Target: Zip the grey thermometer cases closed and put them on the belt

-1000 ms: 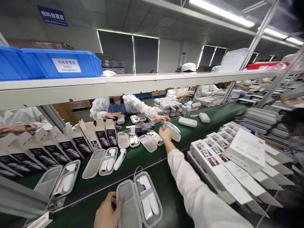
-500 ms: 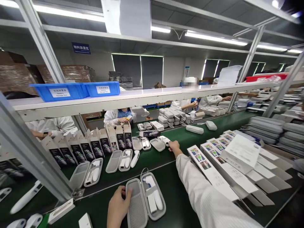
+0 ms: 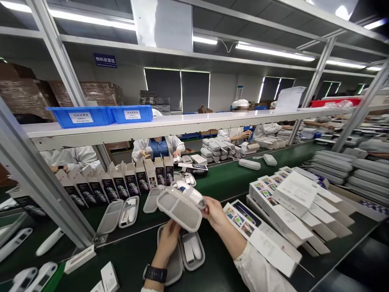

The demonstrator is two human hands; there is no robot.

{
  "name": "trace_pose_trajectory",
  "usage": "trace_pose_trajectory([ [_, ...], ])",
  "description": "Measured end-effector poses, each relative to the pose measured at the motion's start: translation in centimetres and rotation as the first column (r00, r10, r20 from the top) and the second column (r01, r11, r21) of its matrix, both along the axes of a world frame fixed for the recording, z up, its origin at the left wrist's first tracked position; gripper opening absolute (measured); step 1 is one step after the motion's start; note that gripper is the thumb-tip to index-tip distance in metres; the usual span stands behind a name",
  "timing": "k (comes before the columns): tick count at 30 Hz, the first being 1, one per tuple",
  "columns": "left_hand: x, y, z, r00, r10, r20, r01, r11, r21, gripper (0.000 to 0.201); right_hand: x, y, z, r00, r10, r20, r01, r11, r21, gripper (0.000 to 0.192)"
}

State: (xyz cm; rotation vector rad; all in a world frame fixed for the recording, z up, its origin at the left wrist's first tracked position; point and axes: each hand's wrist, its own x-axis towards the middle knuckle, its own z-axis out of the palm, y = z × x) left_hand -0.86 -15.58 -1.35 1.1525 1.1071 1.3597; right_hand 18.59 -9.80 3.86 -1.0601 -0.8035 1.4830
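Note:
Both hands hold an open grey zip case point(image 3: 181, 209) above the green belt. My left hand point(image 3: 169, 240), with a black watch on the wrist, is closed on the lower edge of its mesh-lined lid. My right hand point(image 3: 213, 213) pinches the right end of the other half, where a white handheld device point(image 3: 194, 196) lies. Below, on the belt, a second open grey case point(image 3: 199, 265) holds a white device and a small white box; the raised case and my left hand partly cover it. Another open, filled case point(image 3: 130, 211) lies to the left.
Black-and-white cartons point(image 3: 114, 186) stand open in a row at the left. Flattened white cartons point(image 3: 273, 235) are stacked right of my right arm. A white shelf point(image 3: 182, 125) with blue bins point(image 3: 82, 117) crosses ahead. Closed grey cases point(image 3: 217, 148) are piled before co-workers across the belt.
My right hand has drawn back toward me with an open case from the far side. My left hand has left the near case's lid and moved up onto this one.

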Motion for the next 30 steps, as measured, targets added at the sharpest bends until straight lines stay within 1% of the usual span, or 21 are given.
trace_pose_trajectory([
  [1,0.3,0.2,-0.2,0.989,0.022,0.148,-0.020,1.000,-0.015,0.058,-0.6,-0.4,-0.5,0.999,0.051,0.005,-0.051,0.998,-0.023,0.023],
  [2,0.6,0.3,-0.4,0.955,0.055,0.292,-0.049,0.998,-0.029,0.062,-1.3,-0.8,-1.1,0.996,0.090,0.028,-0.088,0.995,-0.043,0.021],
  [3,0.7,0.4,-0.6,0.907,0.084,0.414,-0.073,0.996,-0.042,0.066,-1.8,-1.2,-1.7,0.992,0.118,0.052,-0.115,0.992,-0.054,0.021],
  [4,0.8,0.5,-0.7,0.857,0.108,0.505,-0.094,0.994,-0.054,0.069,-2.3,-1.6,-2.2,0.988,0.139,0.067,-0.135,0.989,-0.061,0.022],
  [6,0.7,0.5,-0.6,0.778,0.190,0.599,-0.159,0.982,-0.106,0.070,-3.0,-2.2,-3.1,0.970,0.196,0.144,-0.195,0.981,-0.021,0.029],
  [7,0.5,0.4,-0.3,0.749,0.255,0.611,-0.208,0.967,-0.149,0.068,-3.2,-2.2,-3.2,0.938,0.244,0.248,-0.256,0.966,0.019,0.030],
  [8,0.3,0.3,0.0,0.725,0.326,0.606,-0.259,0.945,-0.199,0.064,-3.2,-1.9,-3.2,0.876,0.288,0.388,-0.333,0.941,0.052,0.028],
  [9,0.0,0.3,0.3,0.699,0.399,0.593,-0.312,0.917,-0.249,0.059,-3.1,-1.3,-2.9,0.786,0.311,0.535,-0.408,0.910,0.070,0.023],
  [10,-0.4,0.2,0.7,0.671,0.463,0.579,-0.359,0.886,-0.292,0.053,-3.0,-0.4,-2.5,0.686,0.303,0.662,-0.460,0.885,0.072,0.019],
  [11,-0.8,0.0,1.2,0.648,0.508,0.568,-0.391,0.861,-0.324,0.048,-2.9,0.9,-1.9,0.602,0.265,0.754,-0.474,0.878,0.070,0.019],
  [12,-1.1,-0.1,1.5,0.633,0.532,0.563,-0.410,0.847,-0.339,0.044,-2.8,2.6,-1.2,0.564,0.208,0.799,-0.440,0.895,0.077,0.020],
  [13,-1.5,-0.2,1.8,0.627,0.542,0.560,-0.424,0.840,-0.339,0.042,-2.8,4.5,-0.6,0.548,0.139,0.825,-0.386,0.917,0.101,0.023],
  [15,-2.0,-0.4,2.1,0.628,0.556,0.544,-0.456,0.830,-0.322,0.041,-3.0,8.6,0.3,0.485,0.009,0.875,-0.277,0.950,0.144,0.038],
  [16,-2.2,-0.4,2.1,0.629,0.568,0.531,-0.471,0.821,-0.322,0.041,-3.2,10.5,0.5,0.446,-0.027,0.894,-0.242,0.959,0.150,0.043],
  [18,-2.3,-0.5,2.0,0.617,0.597,0.513,-0.482,0.802,-0.353,0.044,-3.9,13.8,0.5,0.372,-0.053,0.927,-0.208,0.968,0.139,0.046],
  [20,-2.3,-0.5,1.9,0.591,0.626,0.509,-0.481,0.779,-0.401,0.048,-4.6,15.8,0.0,0.313,-0.053,0.948,-0.196,0.973,0.119,0.042],
  [22,-2.4,-0.6,1.9,0.570,0.639,0.516,-0.480,0.769,-0.422,0.050,-5.1,16.8,-0.7,0.275,-0.063,0.959,-0.181,0.977,0.116,0.036],
  [24,-2.5,-0.7,2.1,0.566,0.631,0.530,-0.480,0.775,-0.410,0.047,-5.1,17.1,-1.3,0.267,-0.104,0.958,-0.149,0.978,0.148,0.030],
  [27,-2.9,-1.0,2.5,0.570,0.612,0.548,-0.475,0.790,-0.389,0.043,-4.0,17.0,-1.4,0.306,-0.231,0.924,-0.060,0.964,0.261,0.019],
  [28,-3.1,-1.1,2.6,0.566,0.613,0.552,-0.476,0.789,-0.388,0.042,-3.4,16.8,-1.3,0.327,-0.287,0.901,-0.022,0.950,0.311,0.018],
  [30,-3.4,-1.2,2.6,0.552,0.611,0.568,-0.472,0.790,-0.391,0.040,-2.1,16.3,-0.6,0.370,-0.404,0.836,0.058,0.909,0.413,0.021],
])
